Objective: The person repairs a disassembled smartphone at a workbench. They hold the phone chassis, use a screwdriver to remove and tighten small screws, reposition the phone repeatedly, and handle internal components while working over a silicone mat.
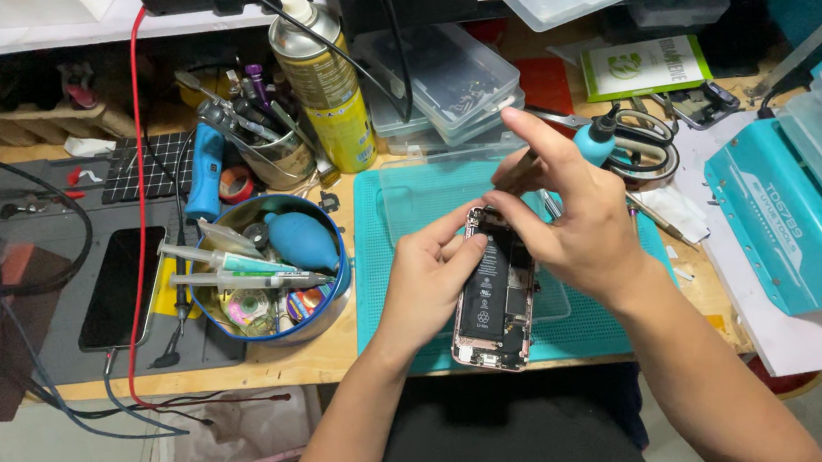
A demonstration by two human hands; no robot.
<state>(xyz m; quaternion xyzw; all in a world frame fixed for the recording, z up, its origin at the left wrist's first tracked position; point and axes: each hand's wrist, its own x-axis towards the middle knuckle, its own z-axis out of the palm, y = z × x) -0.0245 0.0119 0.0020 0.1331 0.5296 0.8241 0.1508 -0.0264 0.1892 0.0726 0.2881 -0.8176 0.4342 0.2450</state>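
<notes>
Opened phone on the teal mat, both hands on it.
We see the teal mat (384,264) under both hands; the opened phone (493,298) lies between them; left hand (426,280) grips its left edge, fingers curled; right hand (571,221) pinches its top end, index finger raised.

Opened phone (494,298) between left hand (428,278) and right hand (570,216); teal mat (374,265) beneath

A light wooden workbench (283,359) carries a teal rubber work mat (379,264), a dark grey silicone repair mat (51,246), a round blue tin (337,298) of tools, a yellow spray can (327,88) and clear plastic boxes (447,82).
</notes>
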